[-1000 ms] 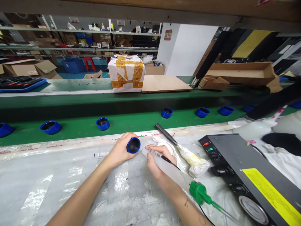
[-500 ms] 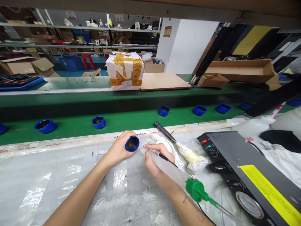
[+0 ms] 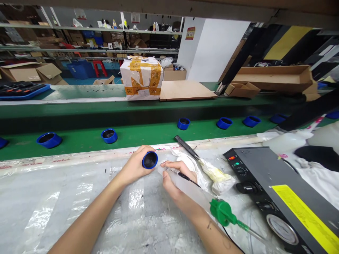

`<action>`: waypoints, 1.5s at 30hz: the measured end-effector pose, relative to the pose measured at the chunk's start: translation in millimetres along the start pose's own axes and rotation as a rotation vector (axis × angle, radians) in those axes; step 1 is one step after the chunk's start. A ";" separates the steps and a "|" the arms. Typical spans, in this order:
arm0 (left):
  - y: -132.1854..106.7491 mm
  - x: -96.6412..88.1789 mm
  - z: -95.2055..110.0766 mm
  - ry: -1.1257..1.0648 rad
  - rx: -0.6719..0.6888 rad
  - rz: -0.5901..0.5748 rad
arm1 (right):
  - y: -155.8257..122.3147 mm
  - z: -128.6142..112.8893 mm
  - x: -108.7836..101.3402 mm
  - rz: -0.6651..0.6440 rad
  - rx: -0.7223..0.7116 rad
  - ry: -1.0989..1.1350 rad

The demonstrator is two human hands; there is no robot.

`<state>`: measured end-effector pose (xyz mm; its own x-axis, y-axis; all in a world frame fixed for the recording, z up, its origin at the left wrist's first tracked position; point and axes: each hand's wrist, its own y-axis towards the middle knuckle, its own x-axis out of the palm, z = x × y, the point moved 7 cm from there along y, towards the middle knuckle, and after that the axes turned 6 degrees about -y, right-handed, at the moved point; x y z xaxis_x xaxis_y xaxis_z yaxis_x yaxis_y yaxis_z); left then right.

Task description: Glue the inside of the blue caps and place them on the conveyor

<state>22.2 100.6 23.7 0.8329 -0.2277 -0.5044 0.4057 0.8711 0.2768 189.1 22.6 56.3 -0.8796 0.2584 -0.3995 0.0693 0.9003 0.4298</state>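
My left hand (image 3: 134, 165) is wrapped round a blue ring-shaped part (image 3: 149, 159) with a dark hollow, its opening tipped toward me. My right hand (image 3: 174, 176) is closed on a clear syringe-like dispenser (image 3: 185, 188), whose tip lies close to the blue part. The dispenser's rear end carries a green fitting (image 3: 221, 213) with a thin tube running off to the right. Both hands rest over the plastic-covered bench (image 3: 53, 204).
Several blue parts (image 3: 109, 135) sit spaced along the green conveyor belt (image 3: 148, 135). A grey control box (image 3: 280, 192) with lights and knobs stands at the right. A black-handled brush (image 3: 186, 148) lies on a stained rag (image 3: 215, 176). A taped parcel (image 3: 141, 78) and cardboard boxes stand beyond the belt.
The blue parts on the belt have drifted left. My hands hold the same grip and have barely moved.
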 end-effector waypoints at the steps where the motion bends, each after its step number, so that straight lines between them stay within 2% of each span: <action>1: -0.1 0.1 0.1 0.002 0.004 0.000 | -0.1 -0.5 0.3 -0.006 0.000 0.008; 11: -1.4 0.7 -1.8 0.009 0.005 -0.002 | -4.1 -3.9 4.1 0.016 0.066 0.090; 21: -1.4 0.5 1.9 0.011 0.044 0.003 | -2.0 -5.7 6.0 -0.055 0.032 0.066; 27: -2.7 2.1 -0.8 0.030 0.037 -0.014 | -2.0 -7.7 9.4 -0.019 0.075 0.130; 34: -3.8 3.3 -1.0 0.026 0.100 -0.013 | -2.5 -8.2 9.2 -0.004 0.072 0.112; 38: -4.4 3.5 0.4 0.020 0.117 -0.013 | -2.5 -9.0 12.8 -0.046 0.067 0.173; 45: -3.7 3.1 1.5 -0.004 0.123 -0.008 | -2.8 -8.1 16.3 -0.023 0.077 0.253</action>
<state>23.8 96.0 22.3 0.8307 -0.2367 -0.5039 0.4555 0.8094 0.3706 170.7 21.5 55.1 -0.9705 0.1503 -0.1887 0.0751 0.9315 0.3558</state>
